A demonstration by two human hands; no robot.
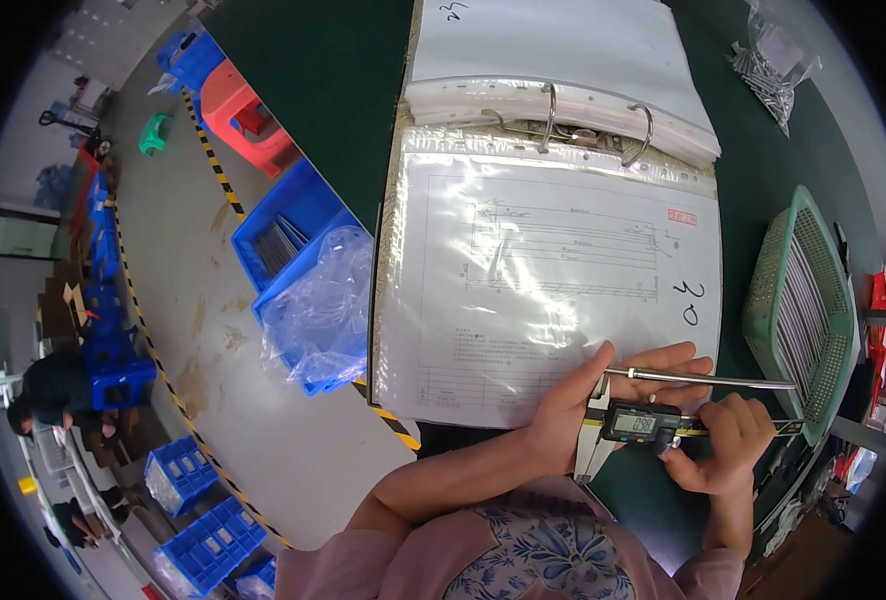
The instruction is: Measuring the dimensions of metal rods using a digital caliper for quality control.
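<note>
A thin shiny metal rod point(723, 379) lies across the fingers of my left hand point(561, 405), its left end by my thumb. The palm is turned up and the fingers curl only loosely under the rod. My right hand point(728, 440) grips a digital caliper point(631, 424) by its beam and slider, the thumb low near the display. The caliper's jaws point(591, 440) stand beside my left palm, and their upper tips are at the rod's left end. Whether they pinch the rod I cannot tell. Beyond my hands lies an open ring binder point(543, 270) with a drawing in a clear sleeve.
At the right, a green perforated basket point(763, 290) holds many metal rods. A clear bag of small metal parts point(768, 75) lies at the far right. Left of the green table point(303, 70) stand blue bins point(253, 235) and a red stool point(228, 110). Another person point(58, 390) sits far left.
</note>
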